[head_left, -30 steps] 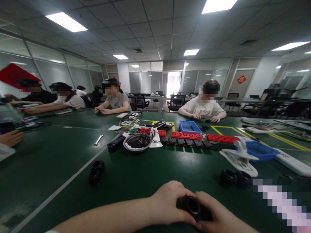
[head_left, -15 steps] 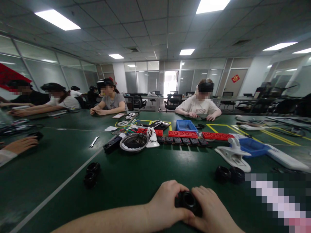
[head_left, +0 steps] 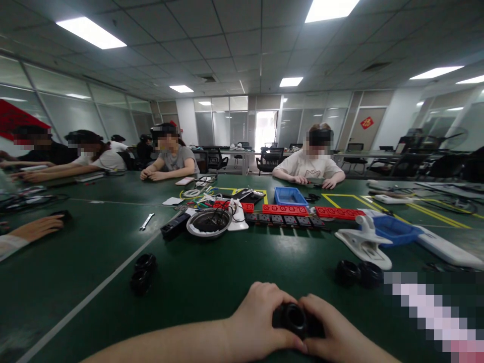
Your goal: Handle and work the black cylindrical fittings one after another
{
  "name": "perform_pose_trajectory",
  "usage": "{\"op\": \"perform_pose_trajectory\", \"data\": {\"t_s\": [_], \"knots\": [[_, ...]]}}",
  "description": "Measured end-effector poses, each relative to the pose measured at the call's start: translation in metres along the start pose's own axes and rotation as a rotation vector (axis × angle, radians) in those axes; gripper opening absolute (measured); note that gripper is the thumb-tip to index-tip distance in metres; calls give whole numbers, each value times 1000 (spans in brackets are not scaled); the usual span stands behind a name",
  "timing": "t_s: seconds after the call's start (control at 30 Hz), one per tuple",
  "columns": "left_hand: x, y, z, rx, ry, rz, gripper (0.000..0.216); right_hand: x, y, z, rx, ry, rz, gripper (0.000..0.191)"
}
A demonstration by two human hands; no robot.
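Observation:
Close to the front edge of the view, a black round part with a hole in it (head_left: pixel 295 316) is between my two hands, low over the green table. My left hand (head_left: pixel 260 315) wraps it from the left, thumb below and fingers over the top. From the other side, my right hand (head_left: pixel 333 322) closes around its right part, the thumb near the left thumb. My palms hide much of the part, so its full shape does not show. Similar black ring-shaped parts stand in a pair at the left (head_left: pixel 143 272) and another pair at the right (head_left: pixel 359 273).
Across the middle of the green table (head_left: pixel 227 262) lie a metal bowl with cables (head_left: pixel 209 224), red socket strips (head_left: pixel 285 209), a white clamp base (head_left: pixel 365 242) and blue trays (head_left: pixel 289 195). A wrench (head_left: pixel 146 221) lies left. Co-workers sit opposite and left; one's hand (head_left: pixel 41 227) rests nearby.
My right hand has shifted slightly right and turned, its fingers now curled lower around the black part. The part's hole has moved a little right and down. My left hand has barely moved.

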State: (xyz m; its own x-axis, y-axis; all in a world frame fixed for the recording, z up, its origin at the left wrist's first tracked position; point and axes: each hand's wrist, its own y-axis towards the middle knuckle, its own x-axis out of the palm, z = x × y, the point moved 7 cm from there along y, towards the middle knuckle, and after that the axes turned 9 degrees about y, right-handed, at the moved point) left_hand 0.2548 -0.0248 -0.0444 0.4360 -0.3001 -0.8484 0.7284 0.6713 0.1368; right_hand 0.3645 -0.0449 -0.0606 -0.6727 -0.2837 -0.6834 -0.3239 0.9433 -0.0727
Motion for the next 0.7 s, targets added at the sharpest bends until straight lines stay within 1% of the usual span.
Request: {"op": "perform_pose_trajectory", "data": {"t_s": [0.07,0.1,0.2,0.27,0.33,0.4,0.47,0.53,0.6,0.7], "knots": [[2,-3,-1,-85,19,43,51,3,0,-1,-17,-82,51,29],[3,-4,-1,-102,23,59,51,4,0,-1,-23,-133,79,30],[4,-4,0,-102,19,91,49,5,0,-6,-22,-280,155,28],[3,-2,-1,-87,12,89,48,5,0,-8,-22,-311,174,29],[2,0,-2,-41,1,57,49,5,-1,-9,-31,-255,144,34],[0,2,0,36,-8,19,50,5,-2,-8,-45,-147,85,37],[-2,3,2,108,-11,-1,50,3,-3,-8,-59,-39,20,33],[-5,3,3,156,-12,-4,49,0,-5,-8,-56,33,-33,25],[-6,2,3,193,-26,-15,48,-2,-5,-9,-30,66,-73,21],[-4,1,4,216,-60,-73,48,-3,-5,-9,33,36,-85,22]]}}
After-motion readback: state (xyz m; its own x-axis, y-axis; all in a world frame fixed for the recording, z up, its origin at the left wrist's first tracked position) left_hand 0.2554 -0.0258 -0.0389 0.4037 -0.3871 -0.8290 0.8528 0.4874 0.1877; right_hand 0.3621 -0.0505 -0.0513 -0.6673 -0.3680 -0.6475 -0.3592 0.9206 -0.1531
